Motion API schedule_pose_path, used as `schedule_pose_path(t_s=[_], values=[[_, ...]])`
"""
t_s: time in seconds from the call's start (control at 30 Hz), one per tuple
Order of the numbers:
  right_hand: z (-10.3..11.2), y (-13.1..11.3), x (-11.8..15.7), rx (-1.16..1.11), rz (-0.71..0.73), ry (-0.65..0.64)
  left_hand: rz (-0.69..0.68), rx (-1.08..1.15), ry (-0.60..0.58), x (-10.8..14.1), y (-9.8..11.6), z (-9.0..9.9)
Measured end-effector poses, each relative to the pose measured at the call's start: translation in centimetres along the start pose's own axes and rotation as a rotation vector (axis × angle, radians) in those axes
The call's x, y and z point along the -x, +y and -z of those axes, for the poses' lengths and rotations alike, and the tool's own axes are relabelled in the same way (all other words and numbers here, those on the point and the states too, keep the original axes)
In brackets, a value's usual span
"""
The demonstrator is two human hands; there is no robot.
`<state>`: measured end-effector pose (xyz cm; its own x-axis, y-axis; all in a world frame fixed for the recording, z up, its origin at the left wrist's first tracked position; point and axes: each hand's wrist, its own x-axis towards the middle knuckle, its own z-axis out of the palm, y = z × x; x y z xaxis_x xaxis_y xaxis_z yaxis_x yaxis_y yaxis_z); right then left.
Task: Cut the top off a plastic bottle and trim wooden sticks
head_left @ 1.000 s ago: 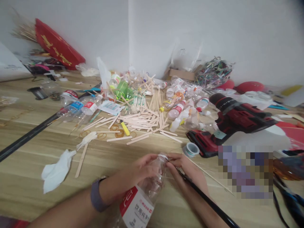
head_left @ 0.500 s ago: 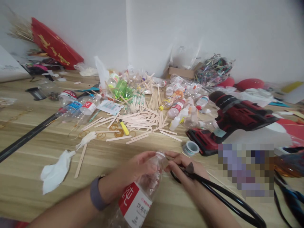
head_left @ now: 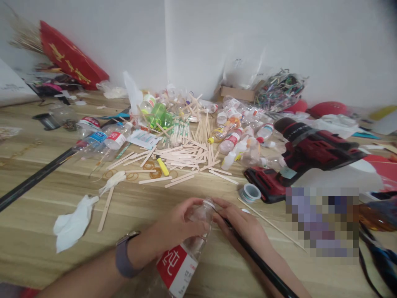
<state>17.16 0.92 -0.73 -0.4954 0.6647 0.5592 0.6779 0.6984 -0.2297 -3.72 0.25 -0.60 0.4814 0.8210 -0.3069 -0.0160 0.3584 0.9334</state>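
A clear plastic bottle (head_left: pixel 178 265) with a red and white label lies tilted at the bottom centre, its open neck pointing away from me. My left hand (head_left: pixel 186 221) is wrapped round its upper part, thumb across the shoulder. Against the neck, my right hand (head_left: pixel 237 221) is closed on a black-handled tool (head_left: pixel 257 258), seemingly scissors; its tip meets the bottle just below the mouth and is too small to make out.
A red and black power drill (head_left: pixel 313 149) stands at the right beside a small spool (head_left: pixel 250 193). Wooden sticks (head_left: pixel 182 157), a yellow-handled tool (head_left: pixel 162 165) and several bottles fill the middle. White tissue (head_left: pixel 74 223) lies at the left.
The black handles have turned and now look like one narrow bar instead of spread loops. My right hand has rolled over them, and the bottle has rotated slightly. A thin stick at the right is more exposed.
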Motion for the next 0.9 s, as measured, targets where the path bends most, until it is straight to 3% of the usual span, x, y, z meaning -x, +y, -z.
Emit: schedule_pose_path(t_s=[0.17,0.37,0.5,0.67,0.8,0.9], values=[[-0.5,0.3,0.2,0.017,0.045,0.057,0.045,-0.041,0.009,0.0,0.1,-0.1],[-0.1,-0.7,0.3,-0.045,-0.106,0.052,-0.018,-0.122,-0.001,0.3,0.4,-0.2],[-0.6,-0.9,0.2,-0.122,-0.185,0.115,-0.047,-0.19,0.011,0.8,0.6,-0.2],[0.1,-0.7,-0.1,-0.316,-0.211,0.132,-0.058,0.104,-0.08,1.1,1.3,-0.3],[0.8,-1.1,-0.2,-0.36,-0.239,0.152,0.072,0.407,-0.169,1.3,2.3,-0.5],[0.8,-1.2,0.0,-0.387,-0.263,0.144,0.128,0.428,-0.153,1.3,2.5,-0.4]])
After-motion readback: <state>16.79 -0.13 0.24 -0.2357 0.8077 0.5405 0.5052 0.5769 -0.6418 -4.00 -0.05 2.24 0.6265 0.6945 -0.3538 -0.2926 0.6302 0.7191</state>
